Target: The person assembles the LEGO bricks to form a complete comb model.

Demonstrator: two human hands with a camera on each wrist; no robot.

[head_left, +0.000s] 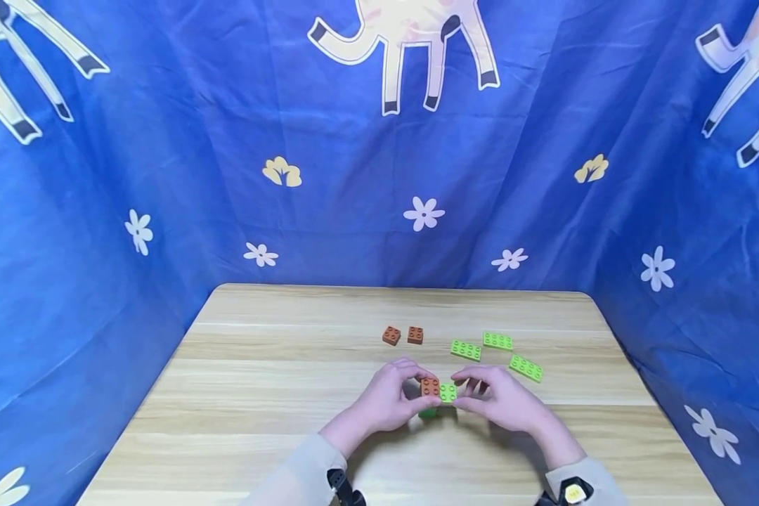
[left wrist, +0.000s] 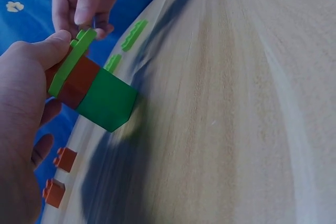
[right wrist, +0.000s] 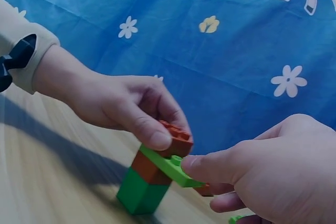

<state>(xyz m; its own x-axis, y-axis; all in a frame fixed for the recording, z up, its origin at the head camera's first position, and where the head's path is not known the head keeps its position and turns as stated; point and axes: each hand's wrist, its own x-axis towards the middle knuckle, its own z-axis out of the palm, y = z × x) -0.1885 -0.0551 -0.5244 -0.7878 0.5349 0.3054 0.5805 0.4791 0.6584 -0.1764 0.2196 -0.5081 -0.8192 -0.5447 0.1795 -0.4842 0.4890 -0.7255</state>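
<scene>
My left hand (head_left: 392,397) pinches a reddish-brown toy building brick (head_left: 429,387) between thumb and fingers. That brick sits on the left end of a light green studded plate (head_left: 448,393). Beneath the plate, another brown brick (left wrist: 79,81) stands on a dark green block (left wrist: 107,100), forming a tilted-looking stack in the left wrist view. My right hand (head_left: 506,399) has thumb and fingertips at the plate's free right end, seemingly pinching it; the thumb (right wrist: 202,165) overlaps that end in the right wrist view. The fingers' contact underneath is hidden.
Two brown bricks, one angled (head_left: 391,335) and one straighter (head_left: 415,335), lie beyond my hands on the wooden table (head_left: 278,379). Three light green plates lie to the right: a near one (head_left: 466,351), a back one (head_left: 497,341) and a rightmost one (head_left: 526,368). Blue curtain (head_left: 354,232) surrounds the table.
</scene>
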